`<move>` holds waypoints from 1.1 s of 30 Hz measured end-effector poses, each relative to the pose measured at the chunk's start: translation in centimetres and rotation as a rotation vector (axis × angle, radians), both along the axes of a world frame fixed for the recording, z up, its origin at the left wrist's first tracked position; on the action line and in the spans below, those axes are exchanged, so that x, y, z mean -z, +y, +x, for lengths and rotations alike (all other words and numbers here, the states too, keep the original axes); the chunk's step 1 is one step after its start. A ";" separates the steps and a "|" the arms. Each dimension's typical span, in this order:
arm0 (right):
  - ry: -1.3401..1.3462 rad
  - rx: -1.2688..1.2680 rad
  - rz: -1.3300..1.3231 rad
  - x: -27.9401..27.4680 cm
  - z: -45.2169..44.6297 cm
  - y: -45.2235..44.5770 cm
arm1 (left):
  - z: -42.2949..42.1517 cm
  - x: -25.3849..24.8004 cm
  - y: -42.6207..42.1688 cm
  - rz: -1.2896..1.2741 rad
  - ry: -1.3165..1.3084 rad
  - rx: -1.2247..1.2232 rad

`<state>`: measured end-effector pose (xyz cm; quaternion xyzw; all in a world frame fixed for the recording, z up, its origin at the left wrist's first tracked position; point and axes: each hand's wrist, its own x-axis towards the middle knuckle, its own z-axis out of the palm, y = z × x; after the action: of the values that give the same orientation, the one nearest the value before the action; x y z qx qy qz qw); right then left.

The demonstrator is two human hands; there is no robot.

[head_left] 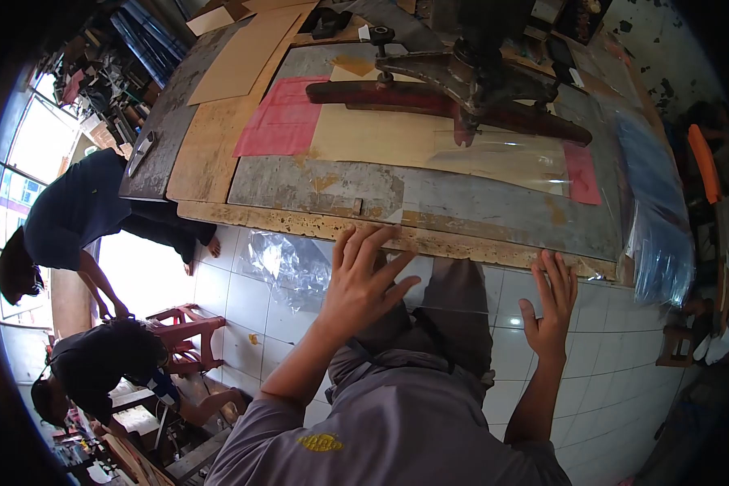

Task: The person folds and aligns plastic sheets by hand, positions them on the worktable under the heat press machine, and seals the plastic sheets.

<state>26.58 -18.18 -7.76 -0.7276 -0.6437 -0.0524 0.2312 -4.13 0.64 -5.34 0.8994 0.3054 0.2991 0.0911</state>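
My left hand (366,271) is at the table's front wooden edge (300,223), its fingers spread and fingertips near the board. Farther right, my right hand (552,300) is open with fingers up, close to the same edge. A clear plastic sheet (454,296) hangs over the edge between my hands. Whether either palm presses on it I cannot tell. On the table a cream sheet (381,134) lies with pink pieces (279,117) at its ends. Above it stands a metal press frame (462,69) with a long dark red bar (405,97).
Clear plastic sheets (652,219) drape over the table's right side. Crumpled clear plastic (287,263) is below the front edge. Brown cardboard (247,61) lies at the back left. To the left, two people (73,211) bend near a red stool (188,336).
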 end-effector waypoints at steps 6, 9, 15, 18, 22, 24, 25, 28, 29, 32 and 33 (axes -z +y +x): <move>0.017 -0.011 0.000 -0.8 -0.1 0.2 | -0.1 2.0 -2.8 0.047 0.013 0.012; 0.036 -0.022 0.018 -2.1 0.0 0.0 | -0.9 2.9 -2.4 0.107 -0.089 0.066; 0.204 0.037 0.172 -5.1 0.5 -2.4 | -3.3 -2.6 -1.3 -0.313 -0.252 0.341; 0.330 -0.040 -0.045 -10.1 0.2 -4.3 | -5.2 -6.6 -0.4 -0.632 -0.180 0.474; 0.717 -0.410 -0.380 -13.7 2.0 -7.5 | -6.9 -8.6 1.3 -1.069 -0.209 0.762; 0.802 -0.356 -0.263 -12.9 2.7 -7.7 | -6.3 -8.9 1.3 -1.209 -0.282 0.772; 0.743 -0.221 -0.253 -12.7 2.8 -7.6 | -5.8 -10.5 1.4 -1.362 -0.061 0.602; 0.509 0.081 -0.236 -11.8 3.0 -5.4 | -3.0 -9.1 1.7 -1.311 -0.131 0.549; 0.426 0.163 -0.235 -11.3 2.9 -4.5 | -2.3 -7.9 2.1 -1.359 -0.119 0.550; -0.046 0.244 0.033 -9.6 2.8 -3.2 | -0.8 -4.7 3.5 -1.650 -0.233 0.670; -0.050 0.316 0.057 -8.8 2.9 -3.4 | -0.5 -4.2 3.4 -1.774 -0.297 0.691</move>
<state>29.44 -21.56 1.03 -0.8115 -0.5250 -0.1243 0.2245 -4.61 4.05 -1.12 0.4966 0.1242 0.0268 0.8586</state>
